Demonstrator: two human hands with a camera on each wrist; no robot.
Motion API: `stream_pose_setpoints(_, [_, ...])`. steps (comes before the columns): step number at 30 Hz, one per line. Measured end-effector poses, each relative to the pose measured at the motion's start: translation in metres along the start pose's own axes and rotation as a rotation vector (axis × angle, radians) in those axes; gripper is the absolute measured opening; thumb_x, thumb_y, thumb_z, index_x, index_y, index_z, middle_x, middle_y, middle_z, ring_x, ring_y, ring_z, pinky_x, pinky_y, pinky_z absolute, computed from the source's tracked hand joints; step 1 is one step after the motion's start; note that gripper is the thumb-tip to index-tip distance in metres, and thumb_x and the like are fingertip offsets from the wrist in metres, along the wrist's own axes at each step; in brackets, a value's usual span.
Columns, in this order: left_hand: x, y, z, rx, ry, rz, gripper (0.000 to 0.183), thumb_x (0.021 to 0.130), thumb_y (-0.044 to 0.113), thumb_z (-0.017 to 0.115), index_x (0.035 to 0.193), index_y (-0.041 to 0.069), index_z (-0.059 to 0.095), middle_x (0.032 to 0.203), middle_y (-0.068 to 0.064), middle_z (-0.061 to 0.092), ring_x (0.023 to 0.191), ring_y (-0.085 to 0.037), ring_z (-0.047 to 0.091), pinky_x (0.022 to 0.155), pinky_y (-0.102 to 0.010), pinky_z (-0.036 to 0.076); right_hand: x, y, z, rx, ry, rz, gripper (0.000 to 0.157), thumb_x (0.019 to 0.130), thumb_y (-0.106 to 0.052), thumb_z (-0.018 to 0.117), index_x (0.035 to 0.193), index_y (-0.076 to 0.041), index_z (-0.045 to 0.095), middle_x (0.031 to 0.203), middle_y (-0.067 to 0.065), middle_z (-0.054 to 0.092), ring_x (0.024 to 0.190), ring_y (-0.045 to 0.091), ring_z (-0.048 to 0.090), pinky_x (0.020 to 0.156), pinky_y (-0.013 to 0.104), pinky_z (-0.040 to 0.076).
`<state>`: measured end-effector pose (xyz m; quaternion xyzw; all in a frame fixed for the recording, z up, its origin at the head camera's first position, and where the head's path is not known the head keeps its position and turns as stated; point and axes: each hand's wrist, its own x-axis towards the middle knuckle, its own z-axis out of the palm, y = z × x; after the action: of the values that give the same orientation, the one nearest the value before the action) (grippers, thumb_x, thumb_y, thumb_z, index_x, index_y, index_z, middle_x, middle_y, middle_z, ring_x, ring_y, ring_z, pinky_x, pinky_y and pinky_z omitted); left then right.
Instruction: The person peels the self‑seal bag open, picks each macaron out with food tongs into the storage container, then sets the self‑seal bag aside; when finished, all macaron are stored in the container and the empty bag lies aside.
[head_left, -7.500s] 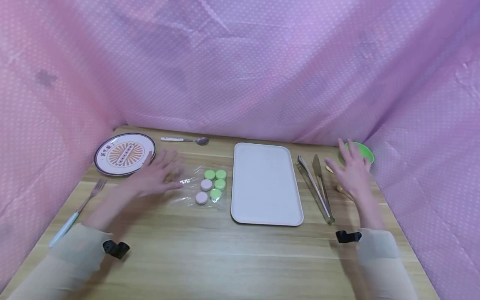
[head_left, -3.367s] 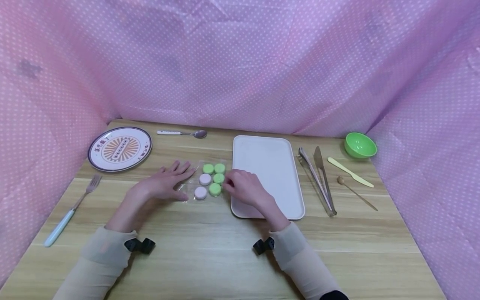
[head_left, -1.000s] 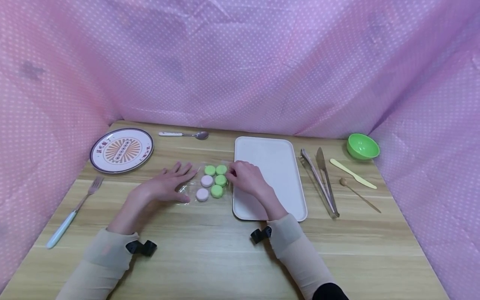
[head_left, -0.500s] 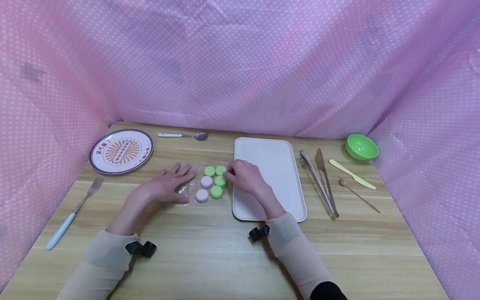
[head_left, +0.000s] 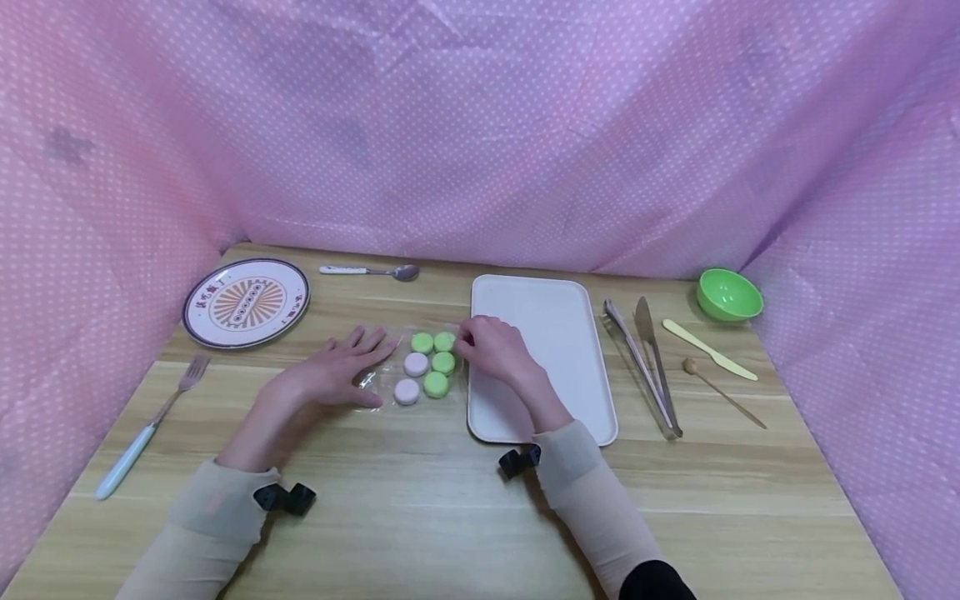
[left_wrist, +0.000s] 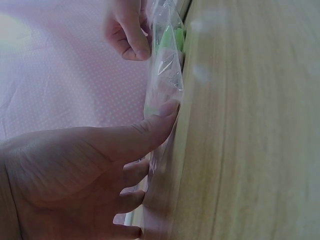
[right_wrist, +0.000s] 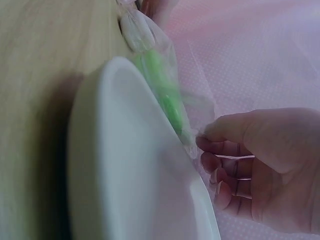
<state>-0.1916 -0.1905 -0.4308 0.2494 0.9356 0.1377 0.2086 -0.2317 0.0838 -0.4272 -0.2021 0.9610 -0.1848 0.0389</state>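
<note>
Several macarons, green ones (head_left: 443,363) and pale pink ones (head_left: 407,392), lie inside a clear plastic bag (head_left: 386,382) on the table. My left hand (head_left: 326,375) rests with spread fingers on the bag's left end; in the left wrist view its thumb (left_wrist: 167,111) presses the plastic. At the bag's right edge, my right hand (head_left: 497,350) pinches the film between thumb and index finger, its other fingers curled, as the right wrist view shows. That hand is over the left side of a white tray (head_left: 536,300). The green macarons (right_wrist: 162,85) sit close to the pinched edge.
A patterned plate (head_left: 246,303), a fork (head_left: 153,425) and a spoon (head_left: 369,271) lie left and back. Right of the tray are metal tongs (head_left: 641,367), a yellow knife (head_left: 708,350), a thin wooden stick (head_left: 723,393) and a green bowl (head_left: 730,295). Pink cloth (head_left: 480,142) surrounds the table.
My right hand has come from above the utensils at right to the bag's right edge and pinches it. My left hand has come down onto the bag's left end. Little differs in the last second.
</note>
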Motion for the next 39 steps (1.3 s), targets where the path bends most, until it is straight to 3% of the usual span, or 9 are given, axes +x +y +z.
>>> stream_pose_setpoints(11, [-0.001, -0.002, 0.002, -0.025, 0.012, -0.012, 0.089, 0.081, 0.053, 0.065, 0.15, 0.022, 0.019, 0.16, -0.008, 0.002, 0.145, -0.043, -0.003, 0.111, -0.067, 0.002, -0.011, 0.013, -0.01, -0.007, 0.007, 0.026, 0.012, 0.085, -0.023, 0.057, 0.076, -0.023, 0.065, 0.073, -0.007, 0.06, 0.068, 0.011, 0.053, 0.059, 0.027, 0.041])
stream_pose_setpoints(18, [0.001, 0.001, -0.003, -0.04, 0.032, -0.014, 0.087, 0.082, 0.05, 0.066, 0.15, 0.023, 0.02, 0.16, -0.008, 0.005, 0.145, -0.043, -0.001, 0.111, -0.066, 0.004, -0.028, 0.035, -0.026, 0.029, 0.055, 0.072, 0.012, 0.086, -0.022, 0.057, 0.078, -0.021, 0.066, 0.075, -0.005, 0.062, 0.067, 0.013, 0.054, 0.06, 0.029, 0.042])
stream_pose_setpoints(27, [0.003, 0.005, -0.005, -0.05, 0.099, -0.015, 0.08, 0.085, 0.05, 0.062, 0.149, 0.018, 0.024, 0.159, -0.011, 0.01, 0.145, -0.042, -0.002, 0.114, -0.062, 0.001, -0.074, 0.094, -0.064, 0.022, 0.234, 0.086, 0.014, 0.091, -0.023, 0.059, 0.097, -0.015, 0.068, 0.092, 0.001, 0.067, 0.079, 0.017, 0.062, 0.071, 0.035, 0.05])
stream_pose_setpoints(34, [0.001, 0.012, -0.003, -0.02, 0.143, -0.006, 0.074, 0.089, 0.045, 0.059, 0.148, 0.017, 0.026, 0.157, -0.013, 0.013, 0.145, -0.04, 0.0, 0.115, -0.06, 0.001, -0.113, 0.145, -0.073, -0.001, 0.422, 0.136, 0.024, 0.086, -0.017, 0.063, 0.108, -0.007, 0.066, 0.104, 0.015, 0.062, 0.095, 0.031, 0.058, 0.077, 0.049, 0.045])
stream_pose_setpoints(39, [0.0, 0.013, 0.002, 0.035, 0.157, 0.011, 0.064, 0.093, 0.036, 0.056, 0.146, 0.013, 0.031, 0.155, -0.016, 0.021, 0.145, -0.041, 0.009, 0.114, -0.062, 0.006, -0.133, 0.171, -0.074, -0.014, 0.436, 0.213, 0.039, 0.084, -0.017, 0.067, 0.121, -0.005, 0.059, 0.119, 0.022, 0.052, 0.109, 0.04, 0.048, 0.086, 0.057, 0.04])
